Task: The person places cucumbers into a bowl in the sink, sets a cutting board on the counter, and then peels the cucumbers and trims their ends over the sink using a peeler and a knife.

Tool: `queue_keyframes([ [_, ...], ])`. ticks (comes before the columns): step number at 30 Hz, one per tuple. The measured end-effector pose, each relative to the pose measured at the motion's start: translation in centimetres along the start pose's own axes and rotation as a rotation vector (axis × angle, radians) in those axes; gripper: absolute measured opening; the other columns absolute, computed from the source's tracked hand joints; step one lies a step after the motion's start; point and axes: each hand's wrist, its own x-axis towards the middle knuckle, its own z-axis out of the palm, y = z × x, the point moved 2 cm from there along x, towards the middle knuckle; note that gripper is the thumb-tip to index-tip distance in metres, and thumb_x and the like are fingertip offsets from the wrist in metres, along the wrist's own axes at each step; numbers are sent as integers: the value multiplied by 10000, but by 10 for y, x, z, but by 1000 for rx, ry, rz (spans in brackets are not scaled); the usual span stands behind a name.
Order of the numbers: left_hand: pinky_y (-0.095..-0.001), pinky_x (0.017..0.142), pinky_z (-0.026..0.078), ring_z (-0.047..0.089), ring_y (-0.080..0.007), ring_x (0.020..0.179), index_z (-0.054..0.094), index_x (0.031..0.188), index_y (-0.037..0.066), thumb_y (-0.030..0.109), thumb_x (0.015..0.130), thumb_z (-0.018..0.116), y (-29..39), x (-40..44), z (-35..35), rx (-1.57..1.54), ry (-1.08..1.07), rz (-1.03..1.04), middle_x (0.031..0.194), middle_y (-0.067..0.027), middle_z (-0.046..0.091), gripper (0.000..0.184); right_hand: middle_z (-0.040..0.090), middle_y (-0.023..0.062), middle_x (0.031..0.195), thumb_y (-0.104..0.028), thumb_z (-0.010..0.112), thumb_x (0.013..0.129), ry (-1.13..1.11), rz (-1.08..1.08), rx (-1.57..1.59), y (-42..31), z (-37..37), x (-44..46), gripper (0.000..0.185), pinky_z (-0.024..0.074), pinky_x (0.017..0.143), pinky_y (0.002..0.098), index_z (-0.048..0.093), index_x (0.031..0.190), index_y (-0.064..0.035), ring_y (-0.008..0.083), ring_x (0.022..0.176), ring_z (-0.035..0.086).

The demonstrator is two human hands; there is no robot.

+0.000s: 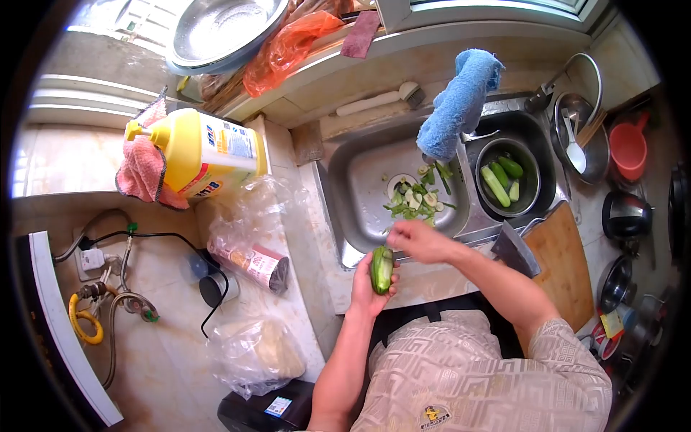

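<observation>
My left hand [366,291] is wrapped around a green cucumber [382,272] in front of the sink's near edge. A pale strip without skin runs down the cucumber's side. Just above and right of its upper end is my right hand [419,241], its fingers curled together; what they hold, if anything, I cannot make out. Beyond the hands, green and pale peelings [412,205] lie around the drain of the steel sink [360,169]. In the right basin, a metal bowl [479,173] holds several cucumber pieces [495,186], some peeled.
A blue towel [461,104] hangs over the faucet. To my right, a cleaver [517,248] lies by a wooden cutting board [565,263]. A yellow pump jug [209,153], bagged packages [252,263] and a brush [381,99] are on the left and back surfaces.
</observation>
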Motion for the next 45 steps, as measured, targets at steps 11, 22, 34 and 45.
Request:
queue_keyframes([
  [11, -258, 416, 354, 493, -162, 530, 536, 1156, 100, 437, 994, 306, -7, -7, -9, 178, -80, 62, 826, -105, 582, 439, 585, 41, 678, -213, 586, 916, 299, 201, -13, 75, -35, 31, 223, 427, 548, 328, 610, 831, -8, 127, 604, 519],
  [22, -299, 536, 421, 529, -193, 623, 535, 1139, 74, 469, 985, 328, -2, 2, -11, 88, -297, 71, 817, -109, 578, 472, 390, -55, 615, -238, 541, 973, 190, 252, 457, 24, -4, 14, 183, 321, 442, 241, 503, 854, -104, 55, 500, 356],
  [34, -285, 490, 452, 598, -154, 624, 592, 945, 155, 481, 965, 400, 11, 12, -7, 37, -174, 2, 767, -8, 612, 378, 570, 10, 710, -200, 536, 973, -200, -72, 311, -6, 24, -15, 211, 480, 610, 270, 577, 907, -3, 88, 656, 544],
  [45, -266, 412, 318, 448, -149, 496, 550, 878, 186, 507, 947, 384, 6, 16, -4, 137, 58, -31, 647, -12, 496, 367, 604, 33, 743, -246, 573, 957, -163, -38, 195, 9, 25, -3, 261, 442, 626, 291, 595, 876, 1, 87, 698, 505],
])
